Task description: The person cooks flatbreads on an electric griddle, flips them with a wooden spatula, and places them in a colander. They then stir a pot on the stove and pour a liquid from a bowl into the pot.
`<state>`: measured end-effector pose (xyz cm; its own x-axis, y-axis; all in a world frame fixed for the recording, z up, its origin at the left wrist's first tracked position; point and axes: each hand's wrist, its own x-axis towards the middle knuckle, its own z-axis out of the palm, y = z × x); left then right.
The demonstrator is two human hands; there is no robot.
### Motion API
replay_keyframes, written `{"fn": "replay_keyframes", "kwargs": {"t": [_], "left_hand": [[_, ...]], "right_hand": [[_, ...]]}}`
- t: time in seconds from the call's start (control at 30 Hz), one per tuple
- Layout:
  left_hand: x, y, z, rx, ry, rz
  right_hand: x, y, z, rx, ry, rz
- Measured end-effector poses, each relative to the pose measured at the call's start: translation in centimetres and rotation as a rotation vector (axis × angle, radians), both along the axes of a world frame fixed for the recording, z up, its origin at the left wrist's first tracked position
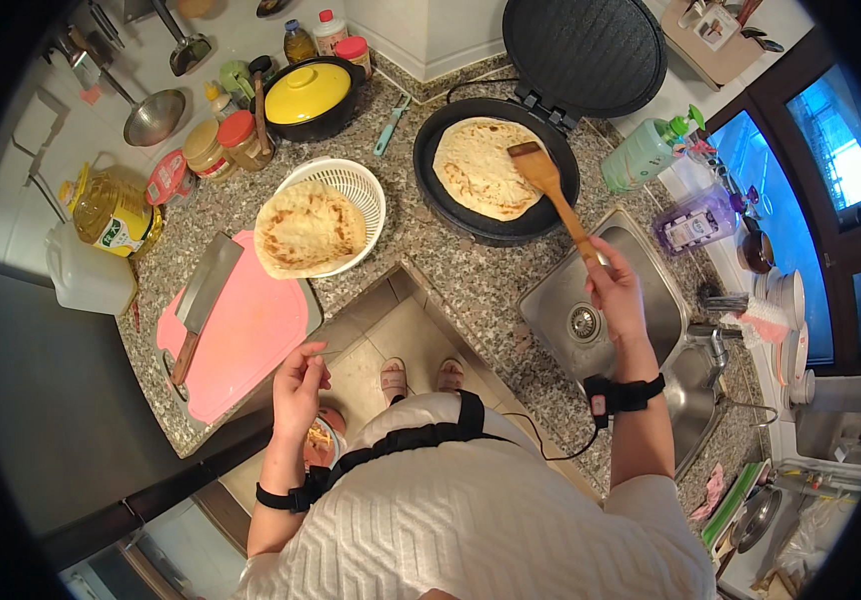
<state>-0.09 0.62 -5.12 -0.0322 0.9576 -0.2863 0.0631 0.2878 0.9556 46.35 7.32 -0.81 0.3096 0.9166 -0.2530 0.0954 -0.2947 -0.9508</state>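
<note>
My right hand [616, 289] grips the handle of a wooden spatula [544, 174]. Its dark-edged blade rests on a browned flatbread [479, 169] lying in the round black pan of an electric griddle [430, 202]. The griddle's ribbed lid [584, 56] is raised at the back. Over the counter's front edge, my left hand [299, 386] hangs with loosely bent fingers and nothing in them. Nearest to it is a pink cutting board [250, 330] bearing a cleaver [205, 292]. Another flatbread [310, 229] overhangs the rim of a white plastic basket [370, 199].
A steel sink [550, 307] with a faucet [715, 349] lies under my right forearm. Soap bottles [640, 154] stand behind it. A yellow-lidded pot [309, 94], a peeler [391, 127], several jars [209, 150] and an oil jug [115, 214] line the back and left.
</note>
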Motion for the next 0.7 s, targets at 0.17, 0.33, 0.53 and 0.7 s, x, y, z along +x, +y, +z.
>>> {"fn": "replay_keyframes", "kwargs": {"t": [0.17,0.33,0.53,0.7], "left_hand": [[0.6,0.0,0.3,-0.003,0.033,-0.025],[0.5,-0.3,0.4,0.026,0.119,-0.063],[0.5,-0.5,0.1,0.014,0.156,-0.087],[0.5,-0.4,0.6,0.014,0.243,-0.110]], "right_hand": [[-1.2,0.4,-2.5,-0.142,-0.162,0.108],[0.1,0.4,-2.1,-0.011,-0.212,0.117],[0.6,0.0,-1.0,0.018,-0.349,0.164],[5.2,0.0,3.9,0.073,-0.516,0.143]]}}
